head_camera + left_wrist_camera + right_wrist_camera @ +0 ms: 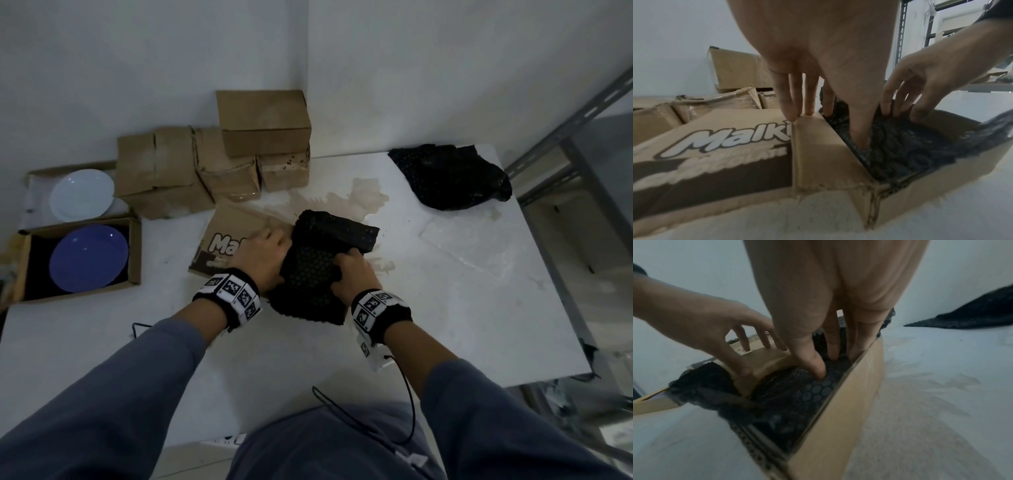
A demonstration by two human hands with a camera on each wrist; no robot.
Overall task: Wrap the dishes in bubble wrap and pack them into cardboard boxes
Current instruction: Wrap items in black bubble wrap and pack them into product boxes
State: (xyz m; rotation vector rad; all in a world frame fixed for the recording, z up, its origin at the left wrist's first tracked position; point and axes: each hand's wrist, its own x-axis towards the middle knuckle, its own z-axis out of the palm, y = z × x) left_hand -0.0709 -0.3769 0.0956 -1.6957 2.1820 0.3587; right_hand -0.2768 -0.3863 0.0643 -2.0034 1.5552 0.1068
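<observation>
A brown printed cardboard box (pixel 233 233) lies open mid-table, with a bundle of black bubble wrap (pixel 318 267) stuffed into it; whatever is inside the wrap is hidden. My left hand (pixel 265 255) straddles the box's left wall (pixel 818 154): its fingertips (pixel 793 116) rest on the flap edge and the thumb pushes down into the wrap (pixel 900 146). My right hand (pixel 354 272) presses the wrap (pixel 797 395) down against the right wall (pixel 838 418), thumb and straight fingers (pixel 833 350) inside the box. A blue plate (pixel 89 258) and a white plate (pixel 82 195) sit unwrapped at the left.
Each plate lies in its own open box (pixel 135 253) at the table's left edge. Several closed cardboard boxes (pixel 212 161) are stacked at the back. A loose black wrap sheet (pixel 452 176) and a clear sheet (pixel 479 243) lie at right. A metal shelf frame (pixel 561 137) stands beyond.
</observation>
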